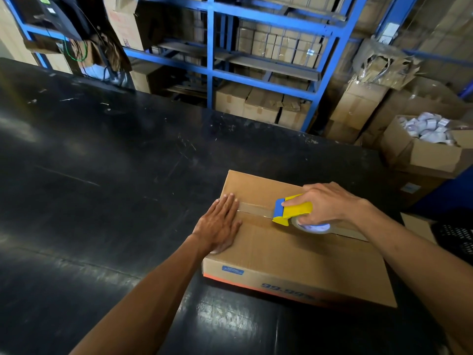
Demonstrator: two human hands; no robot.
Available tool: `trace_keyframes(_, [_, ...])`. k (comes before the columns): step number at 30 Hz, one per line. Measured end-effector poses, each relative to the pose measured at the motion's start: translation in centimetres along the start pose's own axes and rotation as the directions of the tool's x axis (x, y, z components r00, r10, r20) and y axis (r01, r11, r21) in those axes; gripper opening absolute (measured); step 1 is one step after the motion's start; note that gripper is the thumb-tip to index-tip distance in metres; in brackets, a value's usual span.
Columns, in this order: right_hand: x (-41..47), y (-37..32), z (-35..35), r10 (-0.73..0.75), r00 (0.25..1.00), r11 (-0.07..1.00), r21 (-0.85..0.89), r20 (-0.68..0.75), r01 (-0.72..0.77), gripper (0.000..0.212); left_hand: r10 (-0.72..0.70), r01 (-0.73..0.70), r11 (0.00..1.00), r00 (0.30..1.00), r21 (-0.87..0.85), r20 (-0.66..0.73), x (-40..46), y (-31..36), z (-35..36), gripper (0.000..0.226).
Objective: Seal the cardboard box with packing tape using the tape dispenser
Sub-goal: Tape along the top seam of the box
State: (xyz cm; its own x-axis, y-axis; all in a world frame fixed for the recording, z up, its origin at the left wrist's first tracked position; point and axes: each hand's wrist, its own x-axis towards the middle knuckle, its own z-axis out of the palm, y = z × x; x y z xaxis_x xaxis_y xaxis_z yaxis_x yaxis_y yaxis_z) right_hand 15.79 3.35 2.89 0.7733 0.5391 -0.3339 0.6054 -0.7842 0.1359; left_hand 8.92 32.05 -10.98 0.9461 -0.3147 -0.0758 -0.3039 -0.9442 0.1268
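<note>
A closed brown cardboard box [289, 257] lies on the black table [102, 175]. My left hand [220, 222] rests flat, fingers together, on the box's left end, over the start of a clear tape strip [252, 207] that runs along the centre seam. My right hand [330, 203] grips a yellow and blue tape dispenser [289, 210] pressed on the seam near the box's middle, its tape roll [313, 228] showing under my fingers. The seam to the right of the dispenser is untaped.
Blue metal shelving [210, 60] with stacked cartons stands beyond the table's far edge. An open carton of small white packets [425, 147] sits at the right. A person in a face mask [94, 60] is at the far left. A black mesh crate [458, 239] is at the right edge.
</note>
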Motion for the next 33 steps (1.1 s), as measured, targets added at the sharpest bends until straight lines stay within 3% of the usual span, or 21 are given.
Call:
trace_keyframes(5, [-0.4,0.7,1.7,0.012,0.998,0.998,0.055,0.062,-0.015,0.060,0.010,-0.011,0.998,1.000,0.056,0.012,0.4,0.3,-0.2,0.070])
trace_keyframes(10, [-0.7,0.6,1.8,0.033,0.999,0.995,0.096,0.042,-0.037,0.059,0.014,-0.014,0.992,1.000,0.126,0.002,1.3,1.8,-0.6,0.098])
trace_keyframes(15, [-0.9,0.4,1.7,0.061,0.998,0.992,0.107,0.015,-0.062,0.057,0.117,-0.119,0.992,0.992,-0.036,-0.048,2.3,6.4,-0.2,0.079])
trace_keyframes(26, [-1.7,-0.8,1.4,0.036,0.992,0.995,0.094,-0.120,-0.025,0.043,0.079,-0.080,0.994,0.997,0.078,0.012,2.6,7.1,0.5,0.074])
trace_keyframes(33, [-1.3,0.4,1.7,-0.017,0.996,0.996,0.081,-0.088,0.025,0.050,0.081,-0.082,0.995,0.997,0.063,0.018,2.7,7.0,0.6,0.076])
